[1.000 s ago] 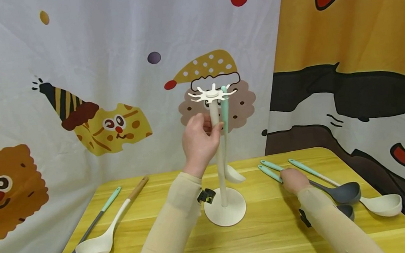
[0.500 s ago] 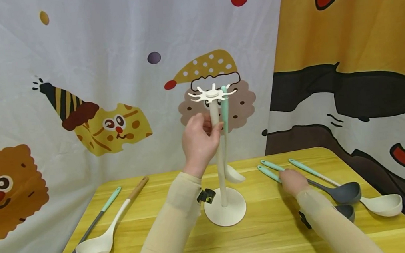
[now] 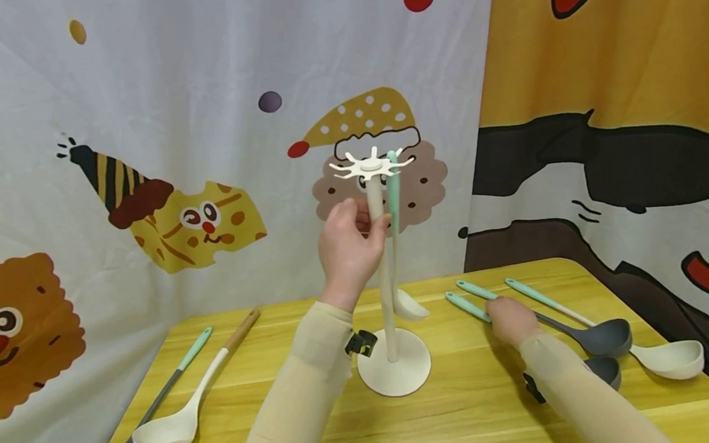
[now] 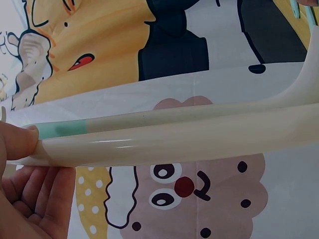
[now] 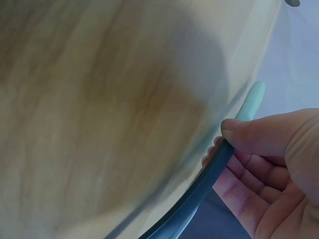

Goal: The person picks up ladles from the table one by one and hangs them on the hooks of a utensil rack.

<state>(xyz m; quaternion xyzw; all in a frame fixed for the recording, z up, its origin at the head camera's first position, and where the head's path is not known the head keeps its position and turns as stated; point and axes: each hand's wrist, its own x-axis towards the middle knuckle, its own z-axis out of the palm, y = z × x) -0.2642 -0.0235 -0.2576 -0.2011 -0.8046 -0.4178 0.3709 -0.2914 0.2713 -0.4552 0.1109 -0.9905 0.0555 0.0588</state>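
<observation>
The left hand (image 3: 351, 251) grips the white rack (image 3: 386, 282) while the right hand (image 3: 513, 320) pinches a mint-handled grey ladle (image 5: 200, 184).

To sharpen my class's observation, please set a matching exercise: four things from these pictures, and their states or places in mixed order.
1. left hand
2. right hand
3. wooden-handled ladle
4. stand

A. upright, topped with spokes
B. holding a dark ladle
C. lying on the left side of the table
D. gripping a pale pole

Pairs: 1-D; 2-B; 3-C; 4-A
</observation>
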